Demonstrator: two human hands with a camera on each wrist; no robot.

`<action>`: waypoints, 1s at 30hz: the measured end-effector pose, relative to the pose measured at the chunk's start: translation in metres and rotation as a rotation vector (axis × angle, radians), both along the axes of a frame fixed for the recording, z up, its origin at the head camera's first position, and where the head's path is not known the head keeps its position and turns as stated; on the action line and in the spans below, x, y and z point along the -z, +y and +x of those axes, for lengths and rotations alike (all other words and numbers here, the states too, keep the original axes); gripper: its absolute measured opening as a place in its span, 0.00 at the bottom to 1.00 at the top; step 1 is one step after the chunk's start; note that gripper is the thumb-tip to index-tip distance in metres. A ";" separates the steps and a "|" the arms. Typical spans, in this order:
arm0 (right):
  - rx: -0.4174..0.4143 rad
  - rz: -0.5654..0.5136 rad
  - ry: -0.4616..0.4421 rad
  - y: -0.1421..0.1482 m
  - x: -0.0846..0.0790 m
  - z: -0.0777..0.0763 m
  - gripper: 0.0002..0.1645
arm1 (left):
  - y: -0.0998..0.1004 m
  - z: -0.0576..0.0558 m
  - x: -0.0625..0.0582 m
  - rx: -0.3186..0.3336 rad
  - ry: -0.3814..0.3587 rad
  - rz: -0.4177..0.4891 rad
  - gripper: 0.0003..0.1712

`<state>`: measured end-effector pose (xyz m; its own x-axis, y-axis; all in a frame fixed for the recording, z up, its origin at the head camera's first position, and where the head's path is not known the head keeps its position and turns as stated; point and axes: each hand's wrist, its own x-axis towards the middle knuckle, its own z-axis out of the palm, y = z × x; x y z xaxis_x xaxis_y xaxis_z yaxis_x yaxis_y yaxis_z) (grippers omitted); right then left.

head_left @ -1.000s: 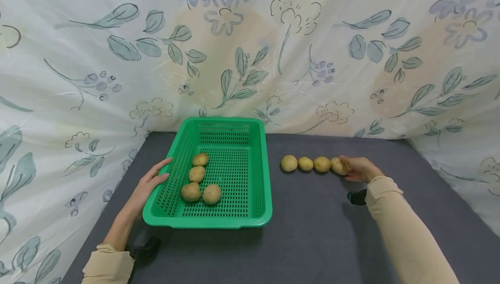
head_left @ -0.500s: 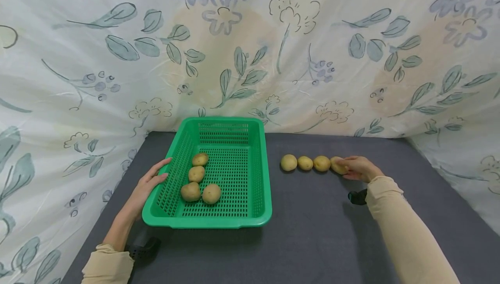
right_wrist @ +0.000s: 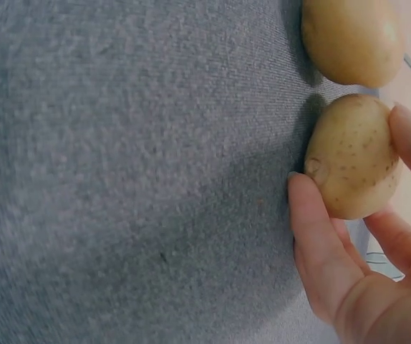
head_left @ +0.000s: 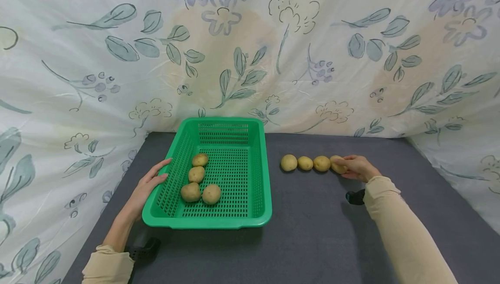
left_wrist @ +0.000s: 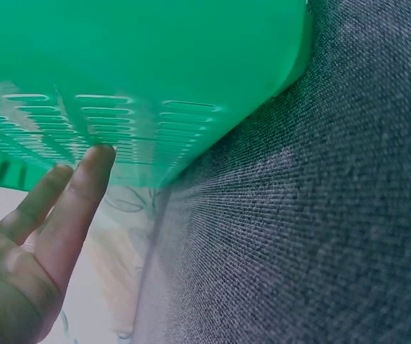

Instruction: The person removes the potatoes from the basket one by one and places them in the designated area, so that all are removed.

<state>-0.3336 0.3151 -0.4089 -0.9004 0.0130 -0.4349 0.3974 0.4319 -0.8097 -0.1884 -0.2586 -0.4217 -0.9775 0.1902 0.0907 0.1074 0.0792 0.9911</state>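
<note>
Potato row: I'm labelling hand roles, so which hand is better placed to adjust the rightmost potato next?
Probably the right hand: it holds the rightmost potato, while the left hand is at the left side of the green basket.

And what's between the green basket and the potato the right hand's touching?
The head view shows three potatoes in a row and some dark tabletop.

Pale flower-and-leaf-patterned sheeting (head_left: 242, 110) behind and at both sides of a dark grey, woven-textured tabletop (head_left: 304, 223)
</note>
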 end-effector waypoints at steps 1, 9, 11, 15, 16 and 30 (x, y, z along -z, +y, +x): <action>0.003 -0.006 -0.001 0.001 0.001 -0.001 0.49 | 0.000 0.000 0.000 -0.001 0.002 -0.002 0.31; 0.001 -0.014 -0.003 -0.001 -0.001 -0.002 0.51 | 0.000 -0.001 -0.001 -0.002 0.013 0.001 0.31; -0.006 -0.011 -0.009 -0.004 -0.002 0.000 0.51 | 0.000 -0.001 -0.001 -0.001 0.013 -0.001 0.31; -0.008 -0.013 -0.019 -0.005 -0.001 0.001 0.49 | -0.001 0.000 0.000 -0.004 0.013 -0.008 0.31; -0.004 -0.013 -0.022 -0.005 -0.001 0.001 0.49 | -0.001 0.000 0.000 -0.006 0.012 -0.009 0.31; 0.033 0.031 -0.059 -0.002 -0.016 -0.002 0.49 | 0.000 -0.001 0.001 -0.007 -0.002 0.000 0.31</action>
<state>-0.3361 0.3133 -0.3933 -0.8721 0.0563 -0.4860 0.4581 0.4425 -0.7709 -0.1892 -0.2586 -0.4223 -0.9790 0.1837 0.0887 0.1048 0.0796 0.9913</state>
